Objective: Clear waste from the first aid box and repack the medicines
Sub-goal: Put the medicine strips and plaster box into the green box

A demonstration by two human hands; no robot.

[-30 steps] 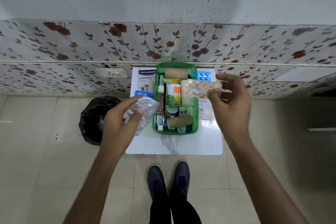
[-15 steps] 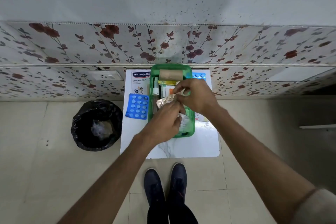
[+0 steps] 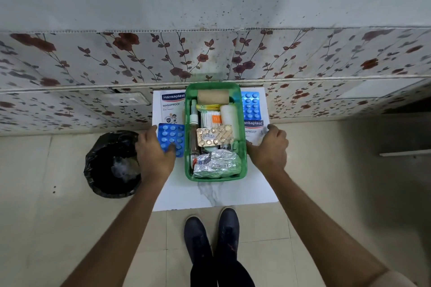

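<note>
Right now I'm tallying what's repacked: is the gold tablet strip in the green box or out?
In. The gold tablet strip lies flat on top of the other supplies inside the green box, and neither hand touches it.

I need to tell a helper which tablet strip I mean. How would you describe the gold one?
Find the green box on the white table. The gold strip lies mid-box on other items. Neighbouring strips are blue or crinkled silver.

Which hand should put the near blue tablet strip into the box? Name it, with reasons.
Left. The left hand already lies on the blue strip; the right hand is across the green box.
</note>
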